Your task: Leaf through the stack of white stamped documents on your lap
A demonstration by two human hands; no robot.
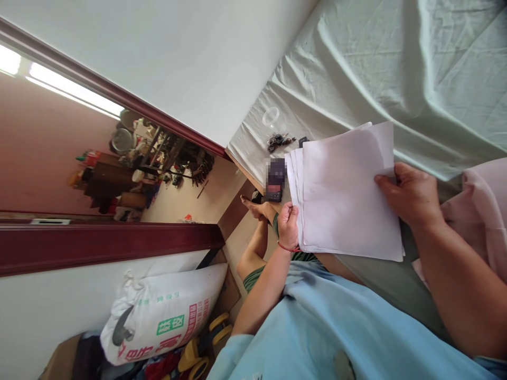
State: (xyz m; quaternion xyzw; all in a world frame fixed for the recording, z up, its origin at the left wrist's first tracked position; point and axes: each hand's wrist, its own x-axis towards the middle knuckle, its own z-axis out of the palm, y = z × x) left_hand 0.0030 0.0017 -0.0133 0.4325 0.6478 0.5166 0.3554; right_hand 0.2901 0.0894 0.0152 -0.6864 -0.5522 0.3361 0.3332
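Note:
A loose stack of white paper sheets (348,195) lies spread between my two hands, over my lap and the bed's edge. Its sheets are fanned out a little along the left side. My left hand (288,227) is closed on the stack's lower left edge, its fingers curled. At the right edge, my right hand (414,192) grips the paper with the thumb on top; its other fingers are partly hidden beneath. The top sheet shows no print that I can make out.
On the pale bed sheet (356,68) are a keypad phone (274,194), a bunch of keys (279,141) and a clear plastic cup (272,119). Pink cloth (485,211) lies at right. A white sack (166,311) stands at lower left, near a doorway with a dark red frame (119,243).

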